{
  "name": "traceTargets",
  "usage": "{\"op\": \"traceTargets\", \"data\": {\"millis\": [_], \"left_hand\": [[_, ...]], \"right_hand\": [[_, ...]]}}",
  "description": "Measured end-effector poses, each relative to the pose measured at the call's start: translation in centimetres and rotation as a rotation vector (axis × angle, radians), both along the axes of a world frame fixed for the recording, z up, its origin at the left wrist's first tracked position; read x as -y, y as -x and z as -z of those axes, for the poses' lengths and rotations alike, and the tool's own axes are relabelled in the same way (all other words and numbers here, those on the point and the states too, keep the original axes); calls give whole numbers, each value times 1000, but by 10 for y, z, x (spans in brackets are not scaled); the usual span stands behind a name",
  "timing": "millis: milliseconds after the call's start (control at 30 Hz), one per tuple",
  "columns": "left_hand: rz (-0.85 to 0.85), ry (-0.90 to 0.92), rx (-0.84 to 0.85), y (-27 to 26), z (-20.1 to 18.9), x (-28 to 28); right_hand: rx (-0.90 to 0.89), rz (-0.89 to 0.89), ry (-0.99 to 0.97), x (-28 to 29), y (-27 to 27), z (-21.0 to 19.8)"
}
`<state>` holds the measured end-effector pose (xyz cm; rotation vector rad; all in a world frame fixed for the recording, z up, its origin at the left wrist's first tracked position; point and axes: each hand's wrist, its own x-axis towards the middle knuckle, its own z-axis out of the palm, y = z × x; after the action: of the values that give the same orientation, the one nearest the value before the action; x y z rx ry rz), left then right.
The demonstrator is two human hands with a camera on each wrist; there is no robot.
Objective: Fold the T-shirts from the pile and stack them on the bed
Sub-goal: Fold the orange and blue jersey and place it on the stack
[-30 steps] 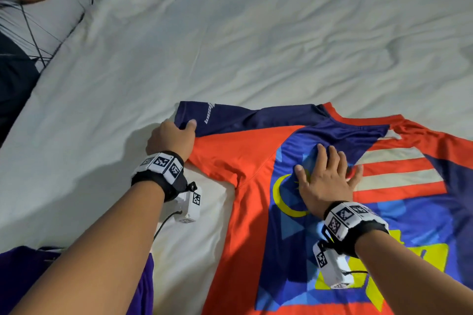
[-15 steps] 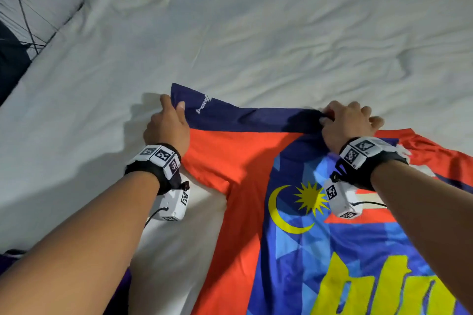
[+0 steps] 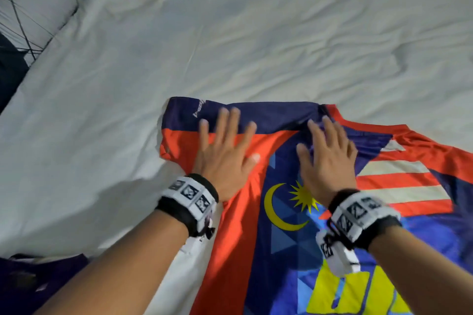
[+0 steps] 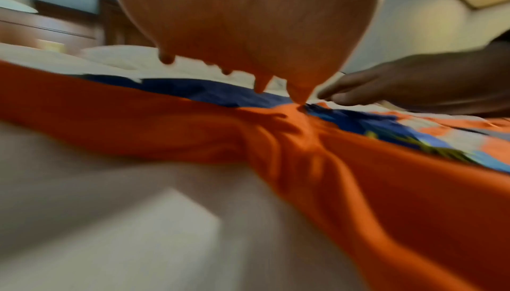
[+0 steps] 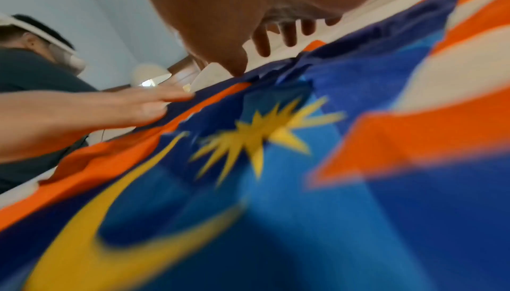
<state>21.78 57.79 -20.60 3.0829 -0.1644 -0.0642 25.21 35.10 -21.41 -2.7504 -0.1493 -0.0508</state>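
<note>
Shirt (image 3: 294, 225) — orange and blue jersey, spread on the bed (image 3: 256, 46), filling the head view from centre out to 3 and 6 o'clock. Printed with a yellow crescent (image 3: 279, 215) and star (image 3: 300, 195), red and white stripes (image 3: 399, 184) at 3 o'clock, and yellow lettering (image 3: 358, 294) at 5 o'clock. Sleeve (image 3: 230, 120) lies toward 10 o'clock of the print, navy along its far edge, orange below.

Left hand (image 3: 225, 153) — fingers straight and spread, palm down on the sleeve, fingertips reaching the navy band. Nothing gripped. In the left wrist view the orange cloth bunches into creases below the palm (image 4: 248, 23).

Right hand (image 3: 327, 158) — fingers straight and spread, palm down on the shoulder area, just at 12 o'clock of the star and beside the collar (image 3: 358, 125). Nothing gripped. The right wrist view shows its fingertips (image 5: 262, 42) near the navy cloth; whether they touch is blurred.

Both hands lie side by side, near each other and not touching.

Bed — white sheet, wrinkled, covering 9 through 2 o'clock.

Dark purple cloth (image 3: 38, 279) — at 7 o'clock, apart from the shirt.

Wristbands (image 3: 189, 199) — black and white, one on each wrist.
</note>
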Motion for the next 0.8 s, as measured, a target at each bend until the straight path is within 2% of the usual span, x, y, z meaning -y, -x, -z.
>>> {"op": "traceTargets", "data": {"millis": [33,100,233,300,367,433,500,667,800], "left_hand": [[105,-23,-94,5,7,10],[120,-71,-184,4,20,7],[-181,-99,-171,-12,25,-24],[-211,-127,-133,-22,13,-12],[-114,-121,-64,-33,2,18],[0,-102,-14,-49,-4,55],[13,-82,-14,-69,-8,86],[-62,-65,-110,-112,-4,127],[-103,-27,-76,-129,-3,128]], "right_hand": [[-53,-22,38,2,17,7],[-128,-14,110,11,41,18],[-202,30,179,43,49,25],[-185,3,179,56,43,22],[-138,-9,150,63,34,13],[-38,55,114,76,18,3],[17,153,97,94,-3,-4],[-132,336,188,149,-55,-13],[-250,370,205,173,-80,-18]]}}
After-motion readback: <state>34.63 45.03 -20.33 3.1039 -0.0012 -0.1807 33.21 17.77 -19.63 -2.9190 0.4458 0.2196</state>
